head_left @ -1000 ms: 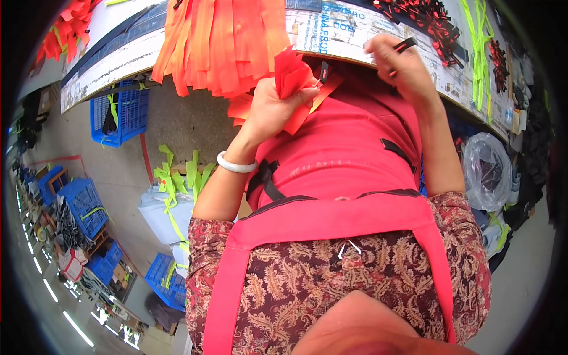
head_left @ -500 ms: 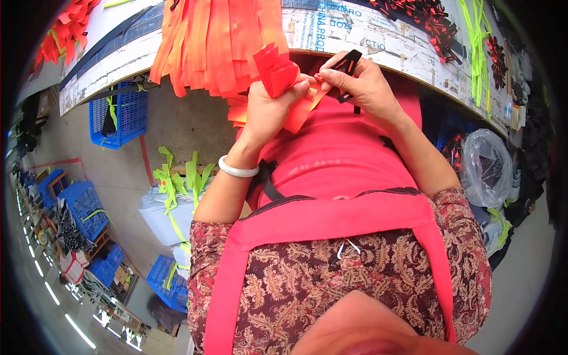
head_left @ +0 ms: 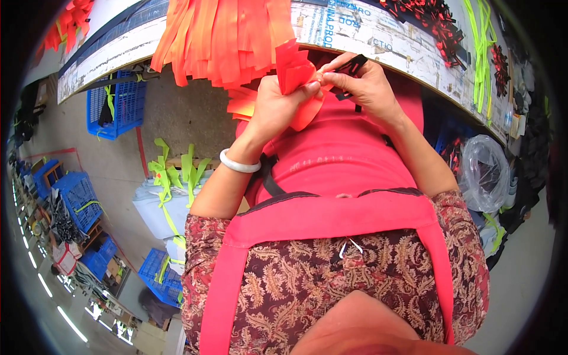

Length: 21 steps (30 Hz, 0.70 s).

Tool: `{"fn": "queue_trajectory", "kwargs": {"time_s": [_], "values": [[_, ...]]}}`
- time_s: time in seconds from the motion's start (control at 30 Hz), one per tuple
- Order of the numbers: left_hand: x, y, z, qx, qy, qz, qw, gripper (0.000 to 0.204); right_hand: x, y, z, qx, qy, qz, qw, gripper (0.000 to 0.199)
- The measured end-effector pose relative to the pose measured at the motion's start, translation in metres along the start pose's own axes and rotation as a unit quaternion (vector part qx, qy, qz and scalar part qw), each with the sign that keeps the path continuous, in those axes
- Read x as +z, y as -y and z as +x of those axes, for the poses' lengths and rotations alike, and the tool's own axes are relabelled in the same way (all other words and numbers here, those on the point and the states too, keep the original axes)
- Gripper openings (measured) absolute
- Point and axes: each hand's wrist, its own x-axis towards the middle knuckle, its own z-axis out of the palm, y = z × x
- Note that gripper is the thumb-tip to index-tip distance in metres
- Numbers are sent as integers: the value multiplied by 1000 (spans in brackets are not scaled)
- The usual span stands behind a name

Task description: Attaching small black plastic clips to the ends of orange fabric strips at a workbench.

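1. Red-orange fabric pieces, a folded bunch [head_left: 296,68], sit clenched in my left hand [head_left: 278,103], raised in front of my chest just below the worktop [head_left: 384,29] edge.
2. Since a second ago my right hand [head_left: 370,89] has come down from the worktop and now meets the left, so both hands work on the same bunch.
3. My right hand pinches a small black strip [head_left: 353,64] between its fingertips, touching the bunch's upper edge.
4. Long orange strips [head_left: 225,35] hang over the worktop edge just behind the bunch.
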Motion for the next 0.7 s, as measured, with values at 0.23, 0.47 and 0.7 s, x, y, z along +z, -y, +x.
{"fn": "queue_trajectory", "kwargs": {"time_s": [0.23,0.47,0.7], "values": [[-3,3,2,10,13,-1,1000,10,7,-8,-6,-82,-44,-73,993,14],[-5,-3,-1,10,25,-5,1000,12,12,-13,-9,-237,-4,-151,960,14],[-11,-5,0,-33,39,-24,998,14,18,-15,-9,-219,1,-78,973,15]]}}
